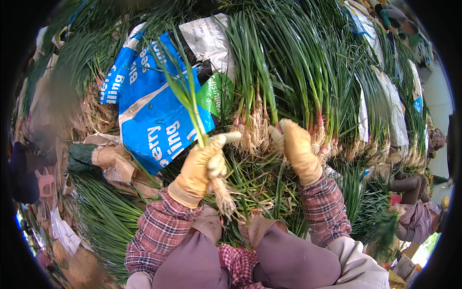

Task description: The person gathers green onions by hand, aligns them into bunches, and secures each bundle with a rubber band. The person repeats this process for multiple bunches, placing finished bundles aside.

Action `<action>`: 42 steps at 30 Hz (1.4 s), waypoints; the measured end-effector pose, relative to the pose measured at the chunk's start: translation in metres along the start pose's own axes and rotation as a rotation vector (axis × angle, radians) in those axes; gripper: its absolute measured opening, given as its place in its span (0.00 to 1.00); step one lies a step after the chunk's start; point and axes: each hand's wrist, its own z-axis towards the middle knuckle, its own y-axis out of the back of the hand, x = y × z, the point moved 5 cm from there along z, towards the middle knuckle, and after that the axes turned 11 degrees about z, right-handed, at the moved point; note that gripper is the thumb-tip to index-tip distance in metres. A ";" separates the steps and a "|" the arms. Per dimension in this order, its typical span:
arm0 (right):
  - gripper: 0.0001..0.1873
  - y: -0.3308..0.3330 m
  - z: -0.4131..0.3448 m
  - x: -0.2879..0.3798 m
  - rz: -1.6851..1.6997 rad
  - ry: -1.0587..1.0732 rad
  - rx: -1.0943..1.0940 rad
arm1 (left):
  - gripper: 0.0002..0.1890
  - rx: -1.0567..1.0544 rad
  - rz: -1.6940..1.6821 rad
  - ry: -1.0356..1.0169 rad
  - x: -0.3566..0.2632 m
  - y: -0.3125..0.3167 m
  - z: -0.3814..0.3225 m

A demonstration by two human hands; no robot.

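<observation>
My left hand [200, 169], in a yellowish work glove, is closed around a few green garlic plants [195, 115]. Their leaves point up and away from me, and their pale roots [223, 198] hang below the fist. My right hand [299, 150], gloved the same way, pinches a garlic stalk [274, 108] near its base, at the front edge of the heap. Beside it lies a row of rooted garlic plants [252, 119], roots towards me. A blue printed plastic sack [158, 115] lies beyond my left hand.
Loose leaves and trimmings [260, 180] cover the ground between my hands and knees. More garlic plants [104, 206] lie at my left, beside crumpled brown paper [115, 159]. White sacks [391, 108] separate rows at right. A person [415, 216] sits at far right; a pink stool [45, 182] stands left.
</observation>
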 end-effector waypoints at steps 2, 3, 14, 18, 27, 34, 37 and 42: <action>0.13 -0.006 -0.020 0.040 -0.130 0.136 -0.021 | 0.23 -0.089 0.173 0.013 0.013 -0.005 0.007; 0.12 -0.012 -0.032 0.057 -0.084 0.091 -0.052 | 0.22 -0.098 0.188 0.008 0.019 -0.008 0.007; 0.16 -0.065 -0.032 0.018 1.543 -0.713 0.535 | 0.17 -0.194 0.180 0.082 0.053 0.011 0.010; 0.20 -0.104 -0.033 0.026 1.233 -0.629 0.459 | 0.14 -0.293 0.249 0.251 0.055 0.011 -0.014; 0.36 -0.084 -0.085 0.023 -0.364 -0.177 1.243 | 0.19 -0.392 0.226 -0.097 -0.096 0.001 -0.024; 0.23 -0.046 0.006 0.041 -0.470 0.053 0.054 | 0.21 -0.209 0.229 -0.011 -0.026 0.010 -0.018; 0.18 -0.054 -0.031 0.060 -0.505 0.089 0.010 | 0.17 -0.306 0.288 0.067 -0.002 0.012 -0.004; 0.10 -0.076 -0.083 0.065 -0.152 0.269 0.228 | 0.14 -0.320 0.371 0.079 0.013 0.009 0.000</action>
